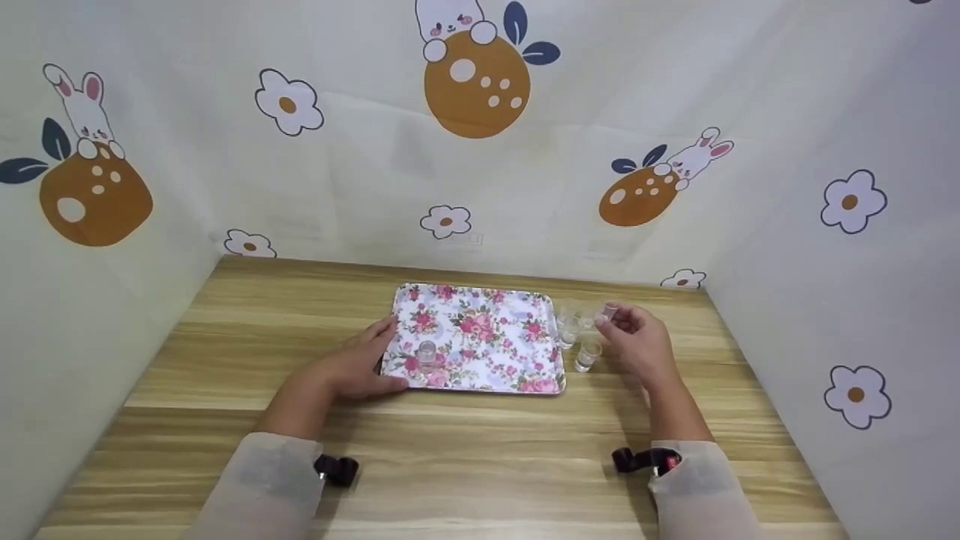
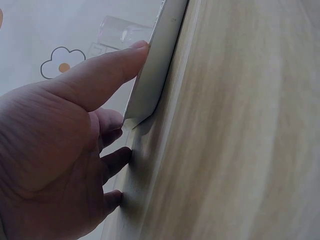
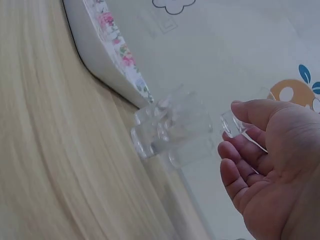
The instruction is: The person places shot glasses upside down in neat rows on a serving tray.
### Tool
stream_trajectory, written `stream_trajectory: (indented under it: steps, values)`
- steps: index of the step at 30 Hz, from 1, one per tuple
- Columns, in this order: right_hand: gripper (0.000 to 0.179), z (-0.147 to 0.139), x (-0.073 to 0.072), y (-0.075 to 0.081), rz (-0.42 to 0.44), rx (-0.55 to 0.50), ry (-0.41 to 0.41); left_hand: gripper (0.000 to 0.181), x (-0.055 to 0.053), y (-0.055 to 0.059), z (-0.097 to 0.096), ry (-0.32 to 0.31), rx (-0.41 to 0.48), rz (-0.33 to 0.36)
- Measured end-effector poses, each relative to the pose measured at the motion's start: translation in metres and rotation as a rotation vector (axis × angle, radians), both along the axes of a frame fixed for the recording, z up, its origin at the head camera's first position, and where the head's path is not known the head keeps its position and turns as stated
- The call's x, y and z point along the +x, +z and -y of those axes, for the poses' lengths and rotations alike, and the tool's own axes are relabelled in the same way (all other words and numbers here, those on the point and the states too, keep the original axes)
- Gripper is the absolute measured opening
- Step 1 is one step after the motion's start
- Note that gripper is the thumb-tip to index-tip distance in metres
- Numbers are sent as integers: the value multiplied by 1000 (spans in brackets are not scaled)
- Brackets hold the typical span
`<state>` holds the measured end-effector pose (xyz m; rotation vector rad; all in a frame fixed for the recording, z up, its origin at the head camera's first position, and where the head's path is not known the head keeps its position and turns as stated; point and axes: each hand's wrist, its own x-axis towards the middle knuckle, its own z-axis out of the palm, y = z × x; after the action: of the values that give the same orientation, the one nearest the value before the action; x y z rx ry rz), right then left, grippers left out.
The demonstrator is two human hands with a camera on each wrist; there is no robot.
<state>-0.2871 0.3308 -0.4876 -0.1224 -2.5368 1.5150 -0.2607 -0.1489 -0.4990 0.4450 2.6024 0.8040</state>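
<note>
A floral tray (image 1: 491, 367) lies on the wooden table. One small clear shot glass (image 1: 427, 352) stands on its left part. My left hand (image 1: 364, 364) holds the tray's near left corner, thumb at the front rim and fingers along the left side. Raised above the table, a clear shot glass (image 3: 232, 125) is pinched between thumb and fingers of my right hand (image 1: 637, 341). Several more clear glasses (image 3: 172, 127) stand close together by the tray's right side, just left of that hand; one of them (image 1: 587, 356) stands nearest the front.
Printed cloth walls (image 1: 360, 180) with rabbits, oranges and flowers enclose the table (image 1: 480, 465) at the back and both sides. Each forearm wears a black strap, the left strap (image 1: 337, 470) and the right strap (image 1: 637, 459), over light sleeves.
</note>
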Motion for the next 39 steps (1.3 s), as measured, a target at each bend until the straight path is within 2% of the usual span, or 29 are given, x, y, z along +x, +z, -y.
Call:
stream_trajectory:
  steps: [6, 13, 21, 30, 39]
  values:
    - [39, 26, 4, 12, -19, -31, 23, 113, -1, -2, 0, -10, -11, -11]
    - [37, 69, 4, 14, -35, -121, 122, 113, -2, 0, 0, -16, -13, -27]
    - [34, 115, 6, 19, -24, -174, 209, 112, -2, -5, -1, -12, -21, -36]
    - [35, 164, 9, 20, -34, -231, 329, 113, -1, -4, 0, -5, -23, -34]
    - [34, 180, 13, 16, -39, -165, 397, 113, -1, -4, 0, -2, -27, -25]
